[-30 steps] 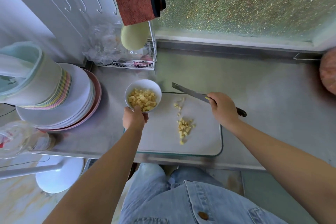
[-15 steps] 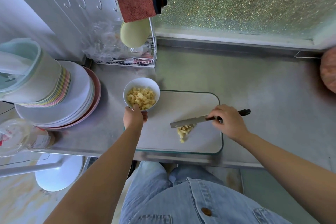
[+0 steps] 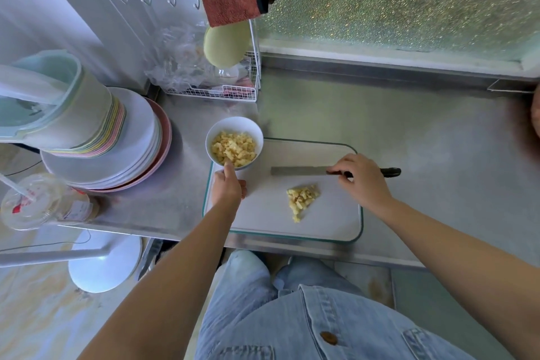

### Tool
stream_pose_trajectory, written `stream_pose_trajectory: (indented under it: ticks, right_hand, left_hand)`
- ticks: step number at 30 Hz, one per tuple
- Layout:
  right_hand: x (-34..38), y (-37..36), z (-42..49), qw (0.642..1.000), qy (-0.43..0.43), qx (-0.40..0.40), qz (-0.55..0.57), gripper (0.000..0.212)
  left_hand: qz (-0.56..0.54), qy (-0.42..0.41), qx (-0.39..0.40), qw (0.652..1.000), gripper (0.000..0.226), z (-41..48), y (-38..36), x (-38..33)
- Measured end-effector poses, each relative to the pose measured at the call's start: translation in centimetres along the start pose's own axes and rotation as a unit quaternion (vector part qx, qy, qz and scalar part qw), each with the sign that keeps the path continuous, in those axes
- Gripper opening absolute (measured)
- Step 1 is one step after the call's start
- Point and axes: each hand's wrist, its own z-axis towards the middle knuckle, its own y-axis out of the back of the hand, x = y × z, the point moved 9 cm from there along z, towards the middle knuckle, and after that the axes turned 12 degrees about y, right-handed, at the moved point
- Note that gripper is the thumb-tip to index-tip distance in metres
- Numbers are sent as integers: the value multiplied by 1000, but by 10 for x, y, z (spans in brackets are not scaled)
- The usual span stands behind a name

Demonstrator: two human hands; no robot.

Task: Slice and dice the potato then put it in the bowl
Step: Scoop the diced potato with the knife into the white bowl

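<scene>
A white bowl point(image 3: 253, 131) holding diced potato point(image 3: 233, 149) sits at the far left corner of the glass cutting board point(image 3: 330, 225). My left hand point(image 3: 228, 186) grips the bowl's near rim, thumb on the edge. A small heap of diced potato point(image 3: 302, 199) lies in the middle of the board. My right hand point(image 3: 361, 180) holds the black handle of a knife point(image 3: 298, 170), whose blade lies roughly level and points left, just beyond the heap.
A stack of plates point(image 3: 134, 137) with a pale green jug point(image 3: 55, 102) on top stands left of the bowl. A plastic cup with lid point(image 3: 38, 202) sits at the counter's near left edge. A white wire rack point(image 3: 228, 90) stands behind the bowl. The steel counter point(image 3: 423, 131) stretches right.
The knife swept the scattered pieces into one heap, then moved back to just beyond it. My left hand stayed on the bowl.
</scene>
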Motion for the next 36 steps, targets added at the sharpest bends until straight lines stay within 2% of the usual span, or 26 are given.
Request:
stream_pose_trajectory:
  ticks: [5, 11, 17, 20, 23, 26, 28, 31, 36]
  right_hand:
    - [-3, 8, -23, 999, 13, 39, 12, 21]
    - [1, 19, -10, 999, 8, -44, -11, 31]
    - [-2, 2, -18, 1000, -6, -2, 0, 27]
    - [-2, 0, -33, 1000, -8, 17, 12, 27]
    - [-8, 6, -39, 997, -58, -11, 58, 28]
    - [-28, 12, -51, 970, -171, -72, 160, 15]
    - [-43, 11, -65, 946, -236, -93, 200, 26]
    - [-56, 1, -92, 920, -298, -102, 233, 34]
    - [-56, -26, -123, 910, -330, -97, 234, 33]
  left_hand:
    - [42, -12, -20, 999, 55, 2, -5, 2]
    - [61, -22, -35, 997, 74, 4, -7, 9]
    - [78, -46, -43, 995, 42, -10, -7, 4]
    - [119, -58, -55, 990, 45, -13, -9, 3]
    - [200, -78, -80, 973, 40, -21, -12, 0]
    - [250, -149, -97, 952, 33, -33, -20, -6]
    - [229, -204, -101, 946, 32, -41, -25, -5]
    - [194, -244, -90, 946, 31, -50, -37, 9]
    - [166, -260, -11, 951, 45, -58, -68, 42]
